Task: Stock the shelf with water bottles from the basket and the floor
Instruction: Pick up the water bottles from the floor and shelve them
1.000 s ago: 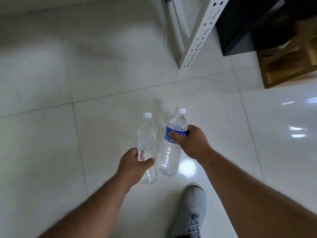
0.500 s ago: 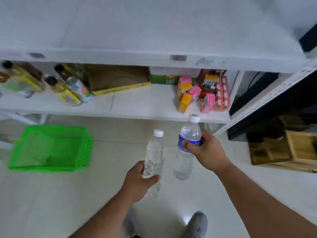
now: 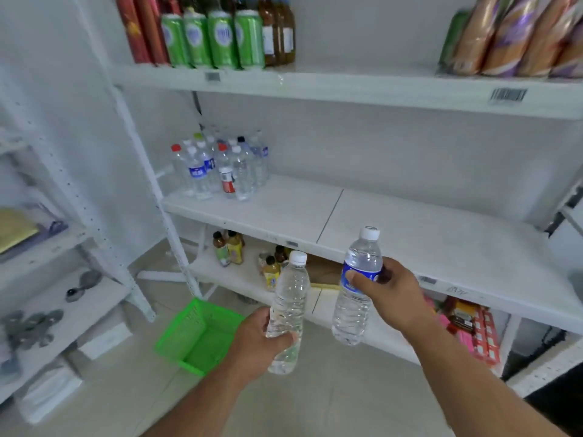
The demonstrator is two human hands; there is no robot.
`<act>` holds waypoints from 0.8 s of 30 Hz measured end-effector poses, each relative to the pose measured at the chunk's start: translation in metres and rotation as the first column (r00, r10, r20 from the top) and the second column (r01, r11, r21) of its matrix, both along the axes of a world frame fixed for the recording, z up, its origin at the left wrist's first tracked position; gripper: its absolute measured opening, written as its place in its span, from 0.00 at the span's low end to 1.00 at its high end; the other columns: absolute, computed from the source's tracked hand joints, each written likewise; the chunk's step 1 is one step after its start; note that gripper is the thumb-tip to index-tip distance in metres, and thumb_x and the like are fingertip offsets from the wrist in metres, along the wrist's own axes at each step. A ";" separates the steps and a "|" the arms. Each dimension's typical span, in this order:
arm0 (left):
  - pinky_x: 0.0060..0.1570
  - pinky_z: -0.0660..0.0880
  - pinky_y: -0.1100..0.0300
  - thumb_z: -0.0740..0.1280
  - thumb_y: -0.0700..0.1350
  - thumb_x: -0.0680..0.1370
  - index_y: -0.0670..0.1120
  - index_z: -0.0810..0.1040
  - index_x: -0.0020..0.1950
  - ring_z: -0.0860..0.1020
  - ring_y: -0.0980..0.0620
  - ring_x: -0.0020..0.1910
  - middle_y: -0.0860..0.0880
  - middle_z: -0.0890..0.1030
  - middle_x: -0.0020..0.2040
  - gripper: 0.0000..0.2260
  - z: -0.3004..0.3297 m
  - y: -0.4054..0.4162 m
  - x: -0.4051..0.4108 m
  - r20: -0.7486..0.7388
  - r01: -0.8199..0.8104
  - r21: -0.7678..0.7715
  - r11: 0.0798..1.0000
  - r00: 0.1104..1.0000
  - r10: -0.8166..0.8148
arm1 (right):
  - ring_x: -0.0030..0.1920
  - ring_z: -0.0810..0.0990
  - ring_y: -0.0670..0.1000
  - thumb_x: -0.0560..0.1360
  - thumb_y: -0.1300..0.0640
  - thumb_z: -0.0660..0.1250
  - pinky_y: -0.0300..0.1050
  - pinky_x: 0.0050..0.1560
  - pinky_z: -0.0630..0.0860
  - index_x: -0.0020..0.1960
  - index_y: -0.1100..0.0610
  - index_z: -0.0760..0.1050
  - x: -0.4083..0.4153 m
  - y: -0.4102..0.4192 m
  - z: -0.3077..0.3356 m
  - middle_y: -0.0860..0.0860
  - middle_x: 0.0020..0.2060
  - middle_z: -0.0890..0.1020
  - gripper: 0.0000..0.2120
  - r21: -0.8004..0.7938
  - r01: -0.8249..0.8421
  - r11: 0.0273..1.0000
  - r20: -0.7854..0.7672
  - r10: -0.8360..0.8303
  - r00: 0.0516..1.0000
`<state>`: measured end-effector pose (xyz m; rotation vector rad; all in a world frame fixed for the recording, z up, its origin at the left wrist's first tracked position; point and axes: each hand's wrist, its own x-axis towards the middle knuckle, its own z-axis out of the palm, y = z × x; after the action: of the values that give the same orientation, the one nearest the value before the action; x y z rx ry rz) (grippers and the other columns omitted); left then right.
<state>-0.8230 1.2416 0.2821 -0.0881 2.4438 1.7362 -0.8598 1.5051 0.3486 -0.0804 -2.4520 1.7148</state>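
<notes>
Head view: my left hand (image 3: pixel 263 337) has its fingers wrapped round an unlabelled water bottle (image 3: pixel 288 305), lower centre of frame; my right hand (image 3: pixel 389 294) grips a blue-label bottle (image 3: pixel 358 287) just right of it. Both upright, held in the air in front of the middle shelf (image 3: pixel 410 234). Stocked bottles (image 3: pixel 220 167) cluster centre left. Green basket (image 3: pixel 197 335) on floor, looks empty. Risk: setting down two at once could knock that tight cluster over
</notes>
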 end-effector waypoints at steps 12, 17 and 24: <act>0.36 0.73 0.75 0.78 0.44 0.70 0.54 0.81 0.52 0.82 0.65 0.42 0.59 0.86 0.45 0.14 0.058 -0.099 0.050 -0.099 -0.257 -0.029 0.966 0.962 0.253 | 0.39 0.80 0.35 0.67 0.38 0.75 0.34 0.36 0.71 0.50 0.43 0.80 -0.001 -0.118 0.051 0.39 0.39 0.84 0.16 0.105 -0.153 0.983 -0.117 0.165 0.979; 0.35 0.73 0.76 0.78 0.43 0.70 0.53 0.81 0.52 0.82 0.65 0.41 0.60 0.85 0.44 0.14 0.051 -0.159 0.032 -0.112 -0.274 0.022 0.961 0.955 0.275 | 0.40 0.80 0.34 0.67 0.39 0.75 0.28 0.32 0.70 0.50 0.44 0.80 -0.021 -0.185 0.052 0.39 0.39 0.83 0.15 0.151 -0.168 0.974 -0.130 0.188 0.974; 0.37 0.74 0.75 0.77 0.45 0.70 0.56 0.81 0.52 0.83 0.64 0.44 0.61 0.85 0.46 0.14 0.045 -0.262 -0.017 -0.139 -0.186 0.044 0.982 0.972 0.191 | 0.40 0.81 0.39 0.68 0.41 0.76 0.38 0.39 0.74 0.52 0.44 0.79 -0.060 -0.286 0.052 0.42 0.42 0.84 0.15 0.166 -0.142 0.976 -0.127 0.164 0.978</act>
<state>-0.8404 0.9794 0.3271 -0.2061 2.5832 1.9199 -0.9194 1.2188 0.4009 0.2449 -2.5333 1.5179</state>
